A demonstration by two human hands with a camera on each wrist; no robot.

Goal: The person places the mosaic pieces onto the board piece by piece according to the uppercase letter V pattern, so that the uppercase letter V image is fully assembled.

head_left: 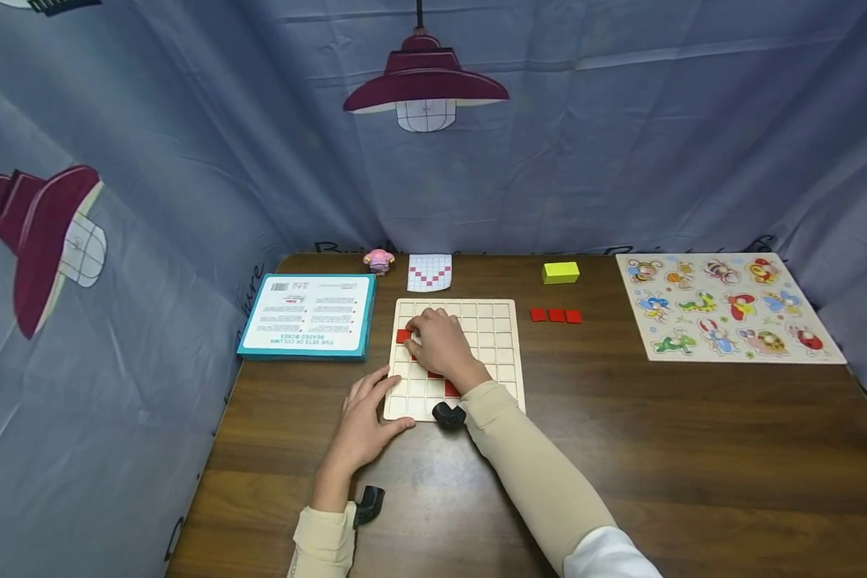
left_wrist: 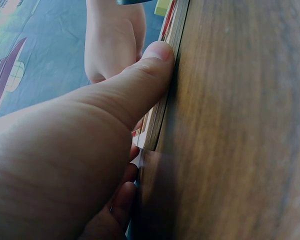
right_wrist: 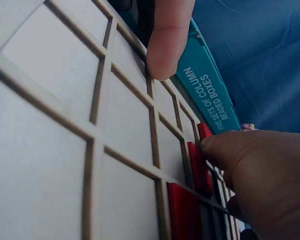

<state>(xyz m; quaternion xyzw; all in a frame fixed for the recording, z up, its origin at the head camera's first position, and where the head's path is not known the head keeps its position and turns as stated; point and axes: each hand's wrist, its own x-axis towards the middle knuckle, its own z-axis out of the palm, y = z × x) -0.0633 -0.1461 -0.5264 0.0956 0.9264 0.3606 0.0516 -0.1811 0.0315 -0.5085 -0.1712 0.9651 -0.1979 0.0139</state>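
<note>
A pale wooden grid board [head_left: 502, 337] lies on the table with red square tiles in a slanting line, such as the red tile [head_left: 451, 388] near its front. My right hand [head_left: 444, 345] reaches over the board's left part. Thumb and fingers pinch the red tile [head_left: 402, 335] at the upper end of that line; in the right wrist view the thumb meets a red tile [right_wrist: 204, 131], and the other fingertips are partly hidden. My left hand [head_left: 364, 421] touches the board's near left corner, fingers stretched along the left side, thumb [left_wrist: 157, 52] at the front edge.
Three red tiles [head_left: 556, 315] lie right of the board, below a yellow-green block [head_left: 560, 273]. Behind the board is a paper card [head_left: 429, 273] with red squares in a V. A teal-edged box [head_left: 303, 317], a pink figurine [head_left: 379, 261] and an insect puzzle board [head_left: 722, 309] flank it.
</note>
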